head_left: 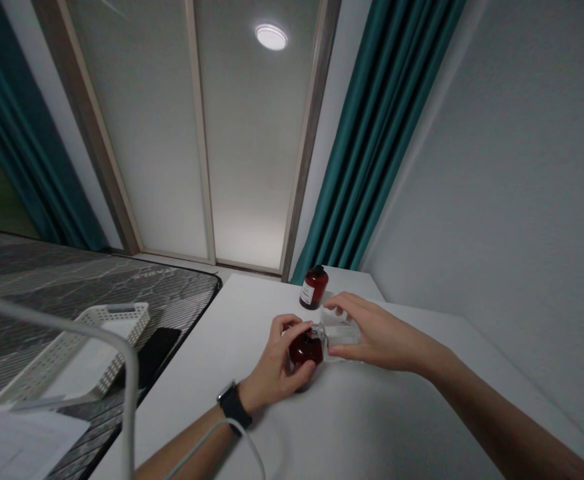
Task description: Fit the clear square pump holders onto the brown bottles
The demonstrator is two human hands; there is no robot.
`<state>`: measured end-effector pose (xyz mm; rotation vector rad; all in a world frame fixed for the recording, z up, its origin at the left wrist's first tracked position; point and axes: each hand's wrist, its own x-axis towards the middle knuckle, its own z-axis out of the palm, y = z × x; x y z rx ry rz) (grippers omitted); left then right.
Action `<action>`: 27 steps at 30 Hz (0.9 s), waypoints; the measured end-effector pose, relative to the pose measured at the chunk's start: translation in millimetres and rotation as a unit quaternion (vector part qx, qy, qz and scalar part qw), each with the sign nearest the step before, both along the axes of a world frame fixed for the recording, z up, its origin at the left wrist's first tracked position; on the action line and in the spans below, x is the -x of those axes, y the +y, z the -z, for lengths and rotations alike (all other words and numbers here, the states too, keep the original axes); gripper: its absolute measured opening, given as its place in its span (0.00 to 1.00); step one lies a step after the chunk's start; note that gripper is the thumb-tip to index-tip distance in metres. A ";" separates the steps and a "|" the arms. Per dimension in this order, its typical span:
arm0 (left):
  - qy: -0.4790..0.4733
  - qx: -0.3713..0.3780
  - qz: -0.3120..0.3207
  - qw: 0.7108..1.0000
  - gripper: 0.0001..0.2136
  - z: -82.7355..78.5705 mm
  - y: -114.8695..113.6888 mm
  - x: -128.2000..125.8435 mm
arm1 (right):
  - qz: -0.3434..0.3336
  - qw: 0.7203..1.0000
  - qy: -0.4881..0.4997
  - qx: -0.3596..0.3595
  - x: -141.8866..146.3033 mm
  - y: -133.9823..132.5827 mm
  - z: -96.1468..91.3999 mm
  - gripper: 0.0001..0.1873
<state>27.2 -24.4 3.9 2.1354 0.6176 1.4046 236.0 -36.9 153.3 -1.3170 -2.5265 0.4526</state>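
Note:
My left hand (275, 357), with a black watch on its wrist, wraps around a dark red bottle (305, 349) lying tilted just above the white table (212, 393). My right hand (375, 333) grips a clear glass bottle (342, 333) from above, holding it on its side. The clear bottle's narrow end meets the top of the red bottle between my hands, and my fingers hide the exact join. Just behind them stands an upright red bottle (314, 287) with a black cap and white label, close to my right fingertips.
A white perforated basket (122, 321) and a black phone (155, 355) lie left of the table, on a grey patterned mattress (72, 293). A white cable (131, 400) crosses the view at left. Papers (17, 433) sit at lower left. A wall (497, 167) rises on the right.

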 end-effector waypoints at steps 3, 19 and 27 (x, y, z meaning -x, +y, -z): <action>-0.002 0.000 -0.005 1.000 0.29 0.4 -0.1 0.0 | -0.006 1.000 -0.001 -0.004 0.1 0.2 -0.6 0.29; 0.001 -0.001 -0.010 1.000 0.28 -0.3 -0.7 0.7 | -0.013 1.000 -0.006 -0.001 1.0 2.2 -3.0 0.27; -0.006 -0.003 -0.008 1.000 0.28 1.2 0.4 0.4 | -0.020 1.000 0.005 -0.002 0.2 2.7 -2.8 0.26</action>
